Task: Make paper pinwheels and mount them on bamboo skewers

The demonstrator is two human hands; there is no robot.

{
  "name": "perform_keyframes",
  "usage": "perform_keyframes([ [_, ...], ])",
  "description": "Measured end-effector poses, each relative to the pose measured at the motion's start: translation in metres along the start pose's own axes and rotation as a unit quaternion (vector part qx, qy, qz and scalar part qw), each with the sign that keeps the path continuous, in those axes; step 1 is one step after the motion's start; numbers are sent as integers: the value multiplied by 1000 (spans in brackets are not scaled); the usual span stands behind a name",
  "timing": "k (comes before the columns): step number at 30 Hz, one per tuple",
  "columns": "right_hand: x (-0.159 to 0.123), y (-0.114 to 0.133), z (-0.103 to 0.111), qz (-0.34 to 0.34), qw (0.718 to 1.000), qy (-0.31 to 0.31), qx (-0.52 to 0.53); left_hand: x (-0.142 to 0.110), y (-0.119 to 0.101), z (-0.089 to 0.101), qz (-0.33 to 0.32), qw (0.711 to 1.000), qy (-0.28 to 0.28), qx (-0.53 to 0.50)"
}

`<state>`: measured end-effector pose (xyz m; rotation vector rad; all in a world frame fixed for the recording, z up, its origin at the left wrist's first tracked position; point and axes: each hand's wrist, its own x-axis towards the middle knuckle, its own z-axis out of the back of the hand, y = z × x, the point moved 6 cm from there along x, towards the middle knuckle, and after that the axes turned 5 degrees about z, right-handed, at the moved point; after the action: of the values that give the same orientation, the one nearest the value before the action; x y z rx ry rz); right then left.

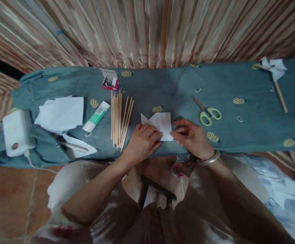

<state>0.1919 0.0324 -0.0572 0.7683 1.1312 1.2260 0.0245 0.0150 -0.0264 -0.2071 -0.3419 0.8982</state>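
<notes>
Fingers of left hand [141, 139] bent over notched white paper [164, 122]; right hand [194, 138], fingers slightly parted, at paper's right edge; both grips unclear.

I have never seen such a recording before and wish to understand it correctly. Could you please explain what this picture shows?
There is no machine, only a person's two bare hands. The one picture comes from a camera on that person's head, looking forward and down. The left hand rests on white paper; the right hand has its fingers at the paper's right edge; whether they pinch it is unclear. On the blue-green cloth lie a white box with a cable, white sheets, a white-and-green tube, an open red box, wooden sticks, scissors and a paper pinwheel.
</notes>
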Motion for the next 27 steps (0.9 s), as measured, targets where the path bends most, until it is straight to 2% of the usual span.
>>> perform_keyframes([
  [3,-4,0,-1,-17,1000,6,-16,0,-1,-2,-14,1000,-3,9],
  [5,-5,4,2,3,998,8,-61,-2,-3,-3,-21,1000,-9,6],
  [10,-11,23,15,140,971,-40,-188,-7,-3,-4,-3,999,-16,-35],
  [15,-14,32,1,263,952,39,-149,-11,5,-2,51,989,-18,-134],
  [18,-13,30,-6,268,952,55,-139,-12,8,-2,71,983,-15,-169],
  [23,-10,27,-9,248,961,36,-114,-12,9,-2,75,981,-12,-179],
  [27,-8,27,-14,253,957,20,-138,-14,9,-3,87,978,-11,-187],
])
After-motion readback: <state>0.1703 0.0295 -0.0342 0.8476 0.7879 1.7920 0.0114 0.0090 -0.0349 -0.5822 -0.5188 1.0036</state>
